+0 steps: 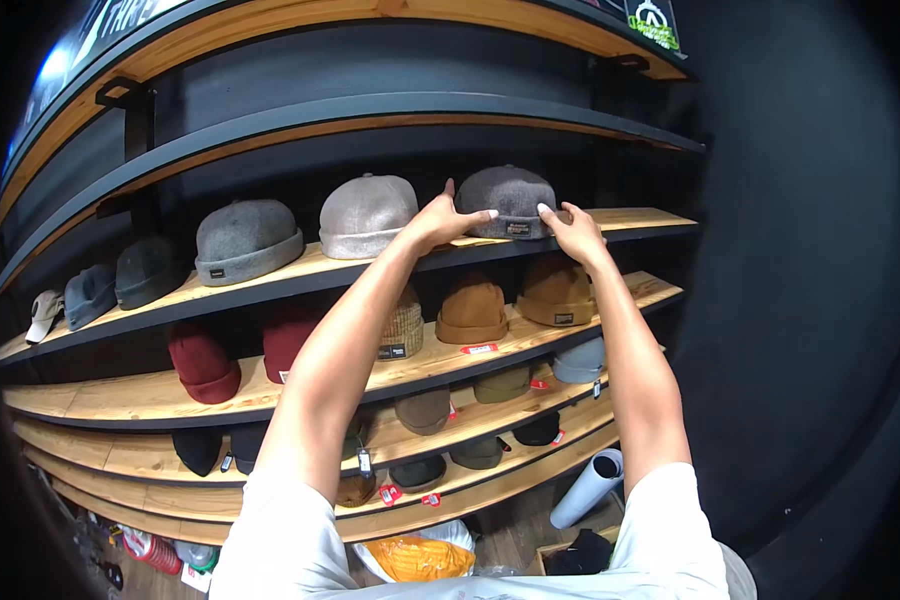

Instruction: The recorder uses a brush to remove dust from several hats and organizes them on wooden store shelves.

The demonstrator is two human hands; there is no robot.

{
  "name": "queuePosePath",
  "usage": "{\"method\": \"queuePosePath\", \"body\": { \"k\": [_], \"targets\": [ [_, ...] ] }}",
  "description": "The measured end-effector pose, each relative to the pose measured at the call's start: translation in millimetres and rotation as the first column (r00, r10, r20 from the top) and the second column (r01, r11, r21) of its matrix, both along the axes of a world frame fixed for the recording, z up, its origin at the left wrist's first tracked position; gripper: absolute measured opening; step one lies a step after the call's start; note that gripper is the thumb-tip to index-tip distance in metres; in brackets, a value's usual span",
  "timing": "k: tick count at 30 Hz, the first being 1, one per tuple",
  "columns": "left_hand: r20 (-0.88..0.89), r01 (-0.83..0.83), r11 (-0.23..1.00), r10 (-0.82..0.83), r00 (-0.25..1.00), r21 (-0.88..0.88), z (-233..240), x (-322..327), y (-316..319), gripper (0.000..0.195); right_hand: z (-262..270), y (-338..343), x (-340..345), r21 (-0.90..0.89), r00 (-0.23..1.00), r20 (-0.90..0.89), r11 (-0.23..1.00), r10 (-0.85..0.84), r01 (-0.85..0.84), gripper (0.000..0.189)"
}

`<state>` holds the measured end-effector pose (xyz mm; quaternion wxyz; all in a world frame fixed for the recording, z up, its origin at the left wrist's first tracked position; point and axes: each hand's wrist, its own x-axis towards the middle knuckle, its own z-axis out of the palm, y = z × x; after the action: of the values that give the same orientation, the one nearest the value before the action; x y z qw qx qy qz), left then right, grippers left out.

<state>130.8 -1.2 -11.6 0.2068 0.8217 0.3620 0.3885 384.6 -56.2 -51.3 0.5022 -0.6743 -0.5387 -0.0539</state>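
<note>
A dark grey brimless docker cap (504, 191) with a small label patch on its folded cuff sits near the right end of an upper wooden shelf (637, 219). My left hand (448, 222) takes it by the left side, thumb across the front of the cuff. At its right side is my right hand (576, 232), the thumb pressed to the front. Some fingers of both hands are hidden behind the cap. Just left of my left hand stands a light grey docker cap (369, 206), and farther left a mid-grey one (247, 232).
Smaller caps, including a slate-blue beanie (90, 296), line the shelf's left end. Lower shelves carry maroon beanies (202, 364), brown beanies (471, 304) and others, several tagged. On the floor lie a yellow-orange plastic bag (424, 559) and a white roll (581, 495). A dark wall (795, 262) bounds the right.
</note>
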Motion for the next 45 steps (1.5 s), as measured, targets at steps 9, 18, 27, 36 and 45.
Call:
{"method": "queuePosePath", "body": {
  "k": [9, 18, 27, 36, 45],
  "targets": [
    [-0.117, -0.060, 0.987, 0.078, 0.990, 0.148, -2.6, 18.0, 15.3, 0.127, 5.9, 0.2, 18.3, -0.105, 0.981, 0.132, 0.986, 0.140, -0.127, 0.116],
    [-0.202, -0.132, 0.982, 0.157, 0.967, 0.134, 0.5, 22.7, -1.6, 0.113, 9.8, 18.3, 42.5, -0.162, 0.969, 0.133, 0.969, 0.208, -0.186, 0.105],
    [-0.201, -0.178, 0.963, 0.220, 0.955, 0.204, -3.0, 19.4, 2.1, 0.108, -1.0, 2.5, 29.9, -0.069, 0.967, 0.105, 0.972, 0.230, -0.224, 0.101],
    [0.159, 0.139, 0.839, -0.258, 0.953, 0.526, -40.7, 10.6, -58.0, 0.033, -63.3, -54.6, 21.4, 0.379, 0.988, -0.088, 0.922, 0.124, -0.081, 0.055],
    [0.149, 0.652, 0.742, -0.635, 0.758, -0.154, -223.9, 5.9, -133.7, 0.036, -218.8, -232.0, -73.8, 0.224, 0.914, -0.369, 0.971, 0.166, -0.086, 0.034]
  ]
}}
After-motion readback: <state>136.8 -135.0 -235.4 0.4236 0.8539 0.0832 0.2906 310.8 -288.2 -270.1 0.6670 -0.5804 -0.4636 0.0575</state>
